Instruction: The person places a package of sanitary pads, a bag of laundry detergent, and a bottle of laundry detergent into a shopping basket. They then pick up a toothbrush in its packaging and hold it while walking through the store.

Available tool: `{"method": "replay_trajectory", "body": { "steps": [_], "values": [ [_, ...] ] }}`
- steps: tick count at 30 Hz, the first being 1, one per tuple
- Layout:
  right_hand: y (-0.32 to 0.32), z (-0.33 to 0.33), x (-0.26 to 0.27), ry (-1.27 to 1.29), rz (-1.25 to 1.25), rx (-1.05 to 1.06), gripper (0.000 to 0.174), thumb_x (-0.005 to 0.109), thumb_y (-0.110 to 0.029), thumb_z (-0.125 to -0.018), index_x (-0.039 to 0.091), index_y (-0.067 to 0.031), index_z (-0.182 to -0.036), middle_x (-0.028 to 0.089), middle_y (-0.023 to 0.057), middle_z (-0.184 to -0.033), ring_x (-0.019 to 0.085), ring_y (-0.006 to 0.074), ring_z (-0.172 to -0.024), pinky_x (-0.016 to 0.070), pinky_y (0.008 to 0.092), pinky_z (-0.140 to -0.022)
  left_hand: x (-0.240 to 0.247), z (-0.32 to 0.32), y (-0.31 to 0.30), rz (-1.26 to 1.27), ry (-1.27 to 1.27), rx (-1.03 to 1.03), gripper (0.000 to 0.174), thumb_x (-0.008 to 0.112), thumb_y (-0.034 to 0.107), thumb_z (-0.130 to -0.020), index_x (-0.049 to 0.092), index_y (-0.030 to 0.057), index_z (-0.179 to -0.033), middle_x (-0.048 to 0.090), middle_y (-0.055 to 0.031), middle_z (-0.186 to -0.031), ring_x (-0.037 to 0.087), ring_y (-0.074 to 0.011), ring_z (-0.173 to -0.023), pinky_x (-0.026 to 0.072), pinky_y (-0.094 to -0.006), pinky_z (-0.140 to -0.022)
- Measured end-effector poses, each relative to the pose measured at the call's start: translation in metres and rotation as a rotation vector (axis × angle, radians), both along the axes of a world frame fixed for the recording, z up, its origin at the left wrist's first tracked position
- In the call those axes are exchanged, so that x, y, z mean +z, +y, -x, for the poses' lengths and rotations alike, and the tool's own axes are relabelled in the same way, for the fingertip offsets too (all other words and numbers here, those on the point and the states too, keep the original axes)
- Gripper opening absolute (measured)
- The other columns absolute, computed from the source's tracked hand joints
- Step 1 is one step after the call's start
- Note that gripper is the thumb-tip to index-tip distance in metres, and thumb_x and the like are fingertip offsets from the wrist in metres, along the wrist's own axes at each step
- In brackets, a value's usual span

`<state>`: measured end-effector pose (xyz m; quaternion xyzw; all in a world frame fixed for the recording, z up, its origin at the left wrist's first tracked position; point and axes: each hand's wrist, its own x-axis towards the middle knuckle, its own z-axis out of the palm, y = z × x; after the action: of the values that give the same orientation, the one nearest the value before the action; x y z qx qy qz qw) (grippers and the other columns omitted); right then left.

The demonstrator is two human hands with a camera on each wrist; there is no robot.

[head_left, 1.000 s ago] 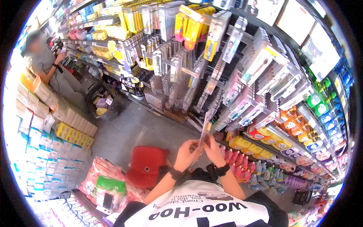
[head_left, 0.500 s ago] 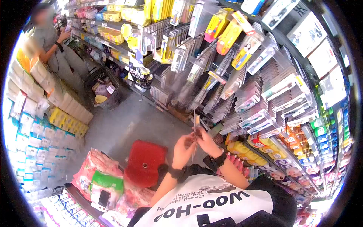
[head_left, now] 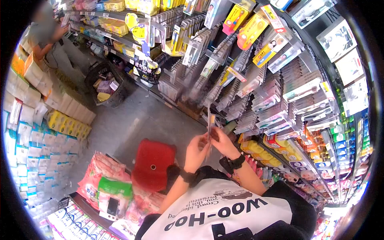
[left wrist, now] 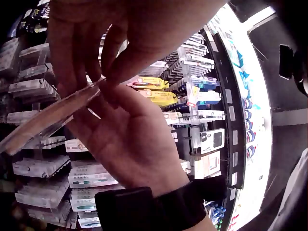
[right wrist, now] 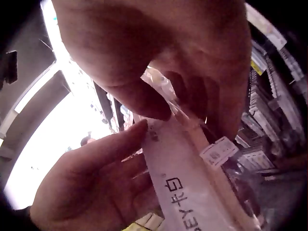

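Both hands hold a flat, long clear-plastic package (head_left: 211,124) in front of the white shirt (head_left: 216,212). The left hand (head_left: 196,152) pinches its near end from the left, and the right hand (head_left: 225,143) grips it from the right, close beside. In the right wrist view, a white printed card (right wrist: 178,173) shows through the plastic, with a tan strip and a small barcode label (right wrist: 219,151) along one side. Both thumbs meet the card's end there. Seen nearly edge-on in the left wrist view, the package (left wrist: 43,120) slants down and left from the fingers.
Racks of hanging packs (head_left: 276,108) line the right side. A red stool (head_left: 154,166) stands on the floor beside pink bags (head_left: 100,172) and a phone (head_left: 113,206). Farther off are a black basket (head_left: 114,96) and another person (head_left: 46,36). Stacked tissue packs (head_left: 48,152) fill the left.
The head view has swung, bringing the hanging racks further right. The package has turned from a slant to nearly upright and edge-on in the head view, with both hands still holding it.
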<state>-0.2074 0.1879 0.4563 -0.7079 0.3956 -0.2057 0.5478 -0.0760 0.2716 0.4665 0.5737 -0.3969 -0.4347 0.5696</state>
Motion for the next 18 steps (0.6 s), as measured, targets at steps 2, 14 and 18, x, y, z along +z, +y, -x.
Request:
{"method": "replay_trajectory", "body": {
  "steps": [2, 14, 18],
  "values": [
    [0.002, -0.001, 0.003, -0.004, 0.064, -0.045, 0.040, 0.053, -0.012, -0.082, 0.038, 0.0022, -0.116, 0.055, 0.0128, -0.100, 0.053, 0.0171, -0.093, 0.0413, 0.0287, -0.081, -0.002, -0.002, -0.002, -0.005, -0.023, -0.011, 0.022, 0.058, 0.006, -0.076, 0.052, -0.0015, -0.097, 0.059, -0.0102, -0.086, 0.058, -0.0169, -0.075, 0.0463, -0.0276, -0.067],
    [-0.006, -0.012, 0.013, 0.031, 0.085, -0.059, 0.036, 0.053, -0.013, -0.083, 0.040, 0.0017, -0.113, 0.055, 0.0130, -0.100, 0.054, 0.0201, -0.093, 0.0421, 0.0313, -0.079, 0.010, -0.015, -0.010, 0.021, -0.060, -0.011, 0.019, 0.058, 0.007, -0.076, 0.054, -0.0011, -0.093, 0.060, -0.0118, -0.082, 0.059, -0.0197, -0.072, 0.0459, -0.0291, -0.065],
    [-0.015, -0.012, 0.007, 0.068, 0.119, -0.033, 0.038, 0.054, -0.015, -0.082, 0.039, 0.0010, -0.114, 0.054, 0.0140, -0.102, 0.053, 0.0224, -0.096, 0.0412, 0.0323, -0.082, 0.002, -0.019, -0.015, 0.088, -0.107, -0.020, 0.020, 0.059, 0.007, -0.076, 0.054, -0.0007, -0.094, 0.060, -0.0112, -0.083, 0.059, -0.0190, -0.070, 0.0461, -0.0293, -0.063]
  ]
}}
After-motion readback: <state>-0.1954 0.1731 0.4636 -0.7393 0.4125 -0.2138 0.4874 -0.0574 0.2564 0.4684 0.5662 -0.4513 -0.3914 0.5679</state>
